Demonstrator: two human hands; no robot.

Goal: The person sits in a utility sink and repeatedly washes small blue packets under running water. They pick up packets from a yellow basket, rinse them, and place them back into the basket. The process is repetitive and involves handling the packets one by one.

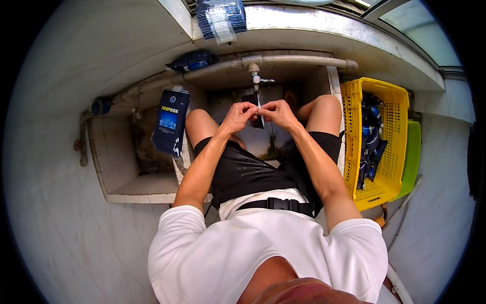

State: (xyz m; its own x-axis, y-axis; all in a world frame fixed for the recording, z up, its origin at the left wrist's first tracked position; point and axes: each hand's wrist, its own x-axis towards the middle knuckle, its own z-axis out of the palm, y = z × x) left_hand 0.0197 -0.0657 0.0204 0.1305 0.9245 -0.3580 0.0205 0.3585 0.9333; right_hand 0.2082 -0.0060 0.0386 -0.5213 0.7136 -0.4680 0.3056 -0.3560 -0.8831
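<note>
My left hand (239, 117) and my right hand (279, 113) meet just in front of a small metal tap (257, 79). Between them they pinch the top edge of a dark flat pouch (259, 121), which hangs down below my fingers. A pale streak, possibly water, runs from the spout toward the pouch's top. My fingers partly cover the pouch. A stack of flat dark blue pouches (170, 126), wet at one corner, lies by my left knee. Past it, a plump dark pouch (192, 61) rests on the ledge by the pipe.
A yellow plastic crate (401, 152) holding several filled dark pouches (372, 137) stands at my right, with a green bin (411, 159) beside it. A tiled basin (139, 187) lies at left. A bundle of flat pouches (221, 20) sits on the window sill. A pipe (304, 60) crosses behind the tap.
</note>
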